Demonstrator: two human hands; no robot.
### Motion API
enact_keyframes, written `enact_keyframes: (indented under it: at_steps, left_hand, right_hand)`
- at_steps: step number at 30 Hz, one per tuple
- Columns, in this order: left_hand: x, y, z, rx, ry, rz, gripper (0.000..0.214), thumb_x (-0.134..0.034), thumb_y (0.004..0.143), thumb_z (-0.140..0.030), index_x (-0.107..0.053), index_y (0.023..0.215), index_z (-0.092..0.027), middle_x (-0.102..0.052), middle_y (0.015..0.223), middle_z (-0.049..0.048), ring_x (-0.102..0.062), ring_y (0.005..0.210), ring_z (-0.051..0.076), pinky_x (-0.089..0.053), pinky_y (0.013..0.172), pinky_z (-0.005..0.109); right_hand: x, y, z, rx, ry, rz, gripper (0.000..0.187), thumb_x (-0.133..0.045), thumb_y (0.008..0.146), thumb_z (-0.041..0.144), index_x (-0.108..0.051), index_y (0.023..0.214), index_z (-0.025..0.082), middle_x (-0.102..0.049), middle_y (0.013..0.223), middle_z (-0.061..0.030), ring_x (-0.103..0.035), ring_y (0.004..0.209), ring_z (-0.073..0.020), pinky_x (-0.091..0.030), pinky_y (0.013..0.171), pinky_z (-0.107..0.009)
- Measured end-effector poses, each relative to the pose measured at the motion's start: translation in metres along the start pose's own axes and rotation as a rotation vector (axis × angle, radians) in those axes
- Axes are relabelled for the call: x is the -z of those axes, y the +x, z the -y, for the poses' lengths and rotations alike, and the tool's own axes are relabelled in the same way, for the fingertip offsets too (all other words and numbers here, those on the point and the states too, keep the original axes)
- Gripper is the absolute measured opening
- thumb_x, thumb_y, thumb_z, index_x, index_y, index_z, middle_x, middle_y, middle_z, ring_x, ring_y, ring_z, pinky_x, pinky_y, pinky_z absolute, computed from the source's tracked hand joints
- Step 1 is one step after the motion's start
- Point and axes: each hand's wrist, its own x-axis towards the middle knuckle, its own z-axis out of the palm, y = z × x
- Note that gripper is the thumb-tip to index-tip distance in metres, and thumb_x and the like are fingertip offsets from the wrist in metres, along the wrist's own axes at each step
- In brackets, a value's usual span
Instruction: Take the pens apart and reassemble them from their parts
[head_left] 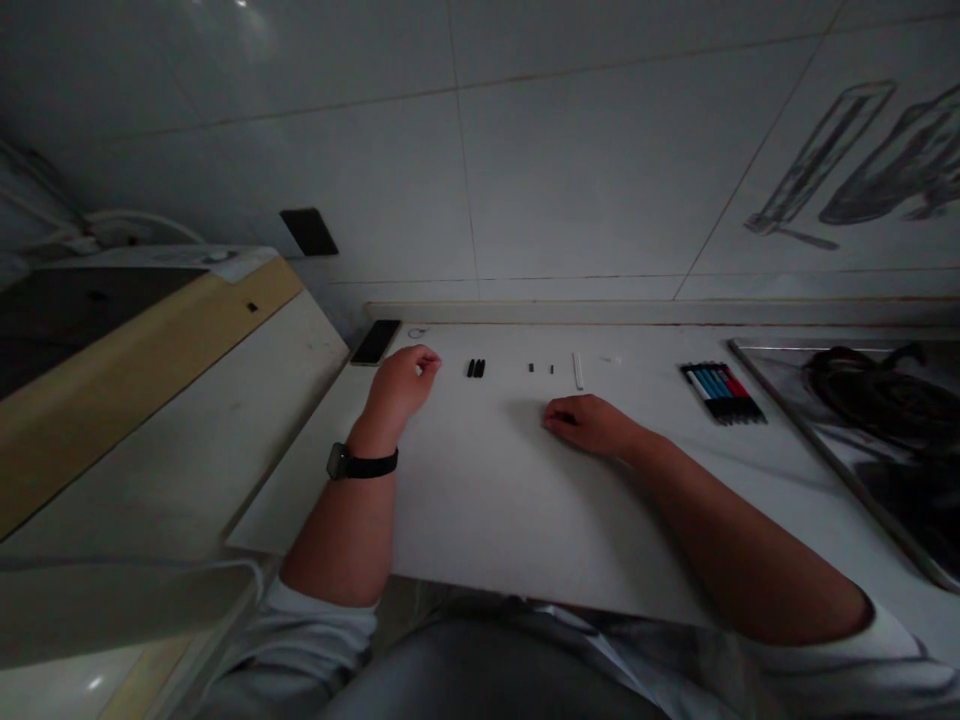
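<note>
My left hand, with a dark watch on its wrist, hovers over the left part of the counter. Its thumb and fingertips are pinched together; whatever they may hold is too small to make out. Close to its right lie short black cylindrical pieces, side by side. My right hand rests curled on the counter, its fingertips tucked out of sight. Beyond it are two tiny black pieces and thin whitish tubes. A small clear bit lies farther right.
Several pens with white, blue and red parts lie in a row beside the gas stove. A phone and a thin ring sit at the back left of the white counter. A tiled wall closes the back.
</note>
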Motion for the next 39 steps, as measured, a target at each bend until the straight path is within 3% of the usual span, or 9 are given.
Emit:
enact_keyframes:
  at_steps: [4, 7, 15, 23, 27, 31, 35, 39]
  left_hand:
    - [0.009, 0.006, 0.052, 0.188, 0.146, 0.174, 0.016, -0.065, 0.086, -0.017, -0.074, 0.098, -0.02, -0.077, 0.096, 0.0062, -0.07, 0.088, 0.021, -0.051, 0.08, 0.03]
    - [0.01, 0.007, 0.074, 0.297, 0.188, 0.292, 0.016, -0.073, 0.078, -0.018, -0.074, 0.094, -0.02, -0.076, 0.09, 0.0052, -0.07, 0.082, 0.021, -0.05, 0.073, 0.029]
    - [0.007, 0.005, 0.081, 0.244, 0.285, 0.332, 0.027, -0.086, 0.067, -0.023, -0.074, 0.091, -0.021, -0.075, 0.087, 0.0052, -0.068, 0.078, 0.022, -0.049, 0.069, 0.029]
    - [-0.01, 0.004, 0.054, 0.183, 0.31, 0.36, 0.03, -0.082, 0.078, -0.033, -0.075, 0.104, -0.019, -0.075, 0.106, 0.0121, -0.068, 0.088, 0.025, -0.047, 0.074, 0.032]
    - [-0.023, -0.001, 0.03, 0.129, 0.303, 0.419, 0.019, -0.072, 0.085, -0.038, -0.074, 0.087, -0.02, -0.076, 0.094, 0.0101, -0.066, 0.081, 0.024, -0.042, 0.069, 0.032]
    - [-0.04, -0.012, 0.002, 0.089, 0.308, 0.464, 0.019, -0.064, 0.09, -0.037, -0.073, 0.086, -0.021, -0.072, 0.075, 0.0077, -0.062, 0.07, 0.024, -0.038, 0.066, 0.032]
    - [-0.053, -0.021, -0.024, -0.123, 0.144, 0.392, 0.015, -0.068, 0.089, -0.035, -0.071, 0.089, -0.021, -0.074, 0.088, 0.0082, -0.062, 0.074, 0.022, -0.038, 0.066, 0.031]
    - [-0.059, -0.031, -0.048, -0.369, -0.16, 0.48, 0.016, -0.067, 0.094, -0.036, -0.072, 0.101, -0.024, -0.074, 0.089, 0.0043, -0.065, 0.079, 0.02, -0.043, 0.071, 0.029]
  right_hand:
    - [-0.001, 0.001, -0.001, 0.014, -0.008, -0.007, 0.025, -0.053, 0.096, 0.037, -0.073, 0.097, 0.022, -0.073, 0.087, -0.0051, -0.062, 0.074, -0.0182, -0.041, 0.07, -0.029]
    - [-0.002, 0.001, -0.002, 0.01, -0.015, -0.012, 0.025, -0.053, 0.096, 0.037, -0.073, 0.097, 0.022, -0.073, 0.084, -0.0048, -0.062, 0.073, -0.0183, -0.041, 0.069, -0.029]
    - [-0.001, 0.001, 0.0, -0.007, -0.016, -0.019, 0.024, -0.053, 0.096, 0.036, -0.073, 0.097, 0.021, -0.073, 0.086, -0.0054, -0.062, 0.074, -0.018, -0.041, 0.07, -0.029]
    - [-0.004, 0.002, -0.004, 0.004, -0.003, -0.03, 0.023, -0.054, 0.096, 0.034, -0.072, 0.096, 0.02, -0.073, 0.085, -0.0045, -0.061, 0.071, -0.016, -0.039, 0.069, -0.027]
    - [-0.003, 0.001, -0.002, 0.0, 0.001, -0.034, 0.023, -0.054, 0.097, 0.034, -0.073, 0.096, 0.02, -0.073, 0.085, -0.0047, -0.06, 0.071, -0.0159, -0.039, 0.068, -0.027]
    - [-0.003, 0.001, -0.001, -0.008, -0.012, -0.031, 0.023, -0.055, 0.097, 0.034, -0.073, 0.097, 0.02, -0.072, 0.084, -0.0048, -0.06, 0.071, -0.0161, -0.039, 0.068, -0.027]
    - [-0.003, 0.0, 0.001, -0.008, -0.004, -0.035, 0.024, -0.055, 0.098, 0.035, -0.073, 0.098, 0.02, -0.072, 0.083, -0.0047, -0.06, 0.07, -0.016, -0.039, 0.067, -0.027]
    - [-0.004, -0.002, 0.01, 0.017, 0.015, -0.104, 0.03, -0.056, 0.1, 0.04, -0.071, 0.115, 0.019, -0.074, 0.088, -0.0066, -0.062, 0.074, -0.0175, -0.041, 0.07, -0.028]
